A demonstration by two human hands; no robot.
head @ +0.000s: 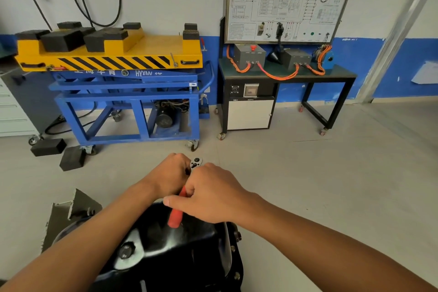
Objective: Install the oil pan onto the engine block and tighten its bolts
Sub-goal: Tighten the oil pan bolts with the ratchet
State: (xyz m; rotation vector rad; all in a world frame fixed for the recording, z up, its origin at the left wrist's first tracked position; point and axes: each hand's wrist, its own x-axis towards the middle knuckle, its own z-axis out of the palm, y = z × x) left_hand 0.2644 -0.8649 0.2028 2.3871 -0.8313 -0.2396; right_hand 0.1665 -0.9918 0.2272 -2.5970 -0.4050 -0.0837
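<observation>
The black oil pan (180,246) lies on the engine block at the bottom centre, a drain plug (126,251) on its left face and several bolts (236,275) along its right flange. A ratchet wrench with a red handle (175,216) and a chrome head (196,163) stands over the pan's far end. My left hand (169,173) is curled just below the ratchet head; what it holds there is hidden. My right hand (211,193) grips the ratchet's shaft above the red handle.
A blue lift cart with a yellow striped top (111,54) stands ahead on the left, black rubber blocks (48,147) on the floor before it. A dark bench with a wiring display board (284,73) is to the right. A grey metal bracket (71,208) sits left of the pan.
</observation>
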